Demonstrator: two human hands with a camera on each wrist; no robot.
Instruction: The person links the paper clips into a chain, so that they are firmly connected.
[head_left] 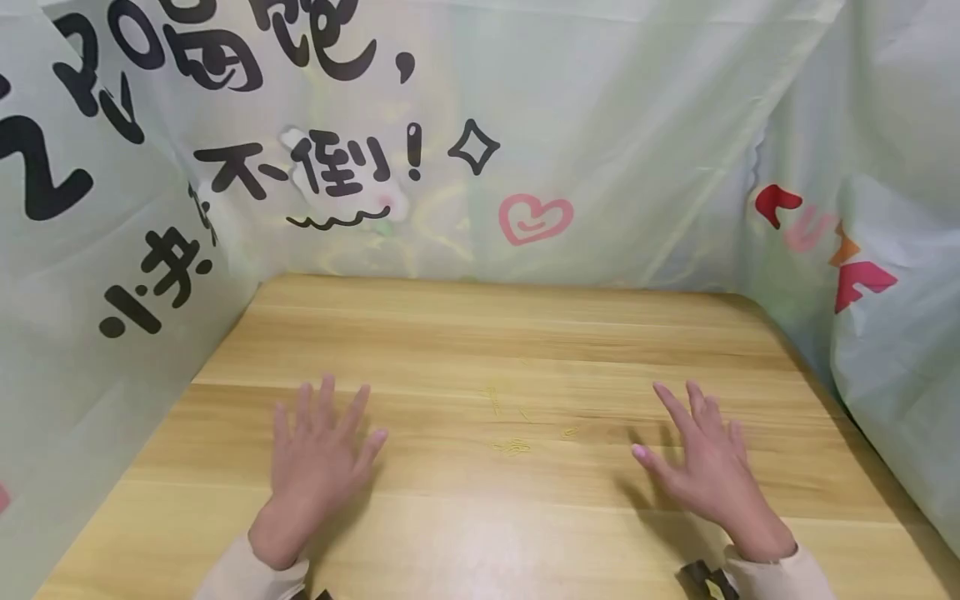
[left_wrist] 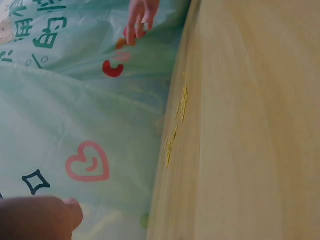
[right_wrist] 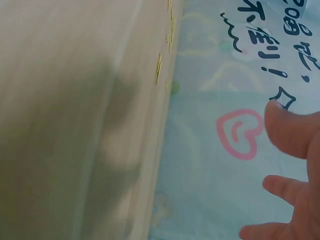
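Small thin gold wire pieces, like paper clips, lie on the wooden table. One cluster is near the middle, a smaller group sits right of it, and a loose line lies farther back. Left of them, my left hand is spread with nothing in it. To their right, my right hand is held over the table, fingers apart and holding nothing; its shadow falls beside it. The left wrist view shows my left thumb and the gold pieces. My right thumb appears in the right wrist view.
The wooden table has rounded far corners. Pale printed sheets hang behind it and along its left and right sides. Each wrist bears a dark strapped device, partly seen at the right cuff.
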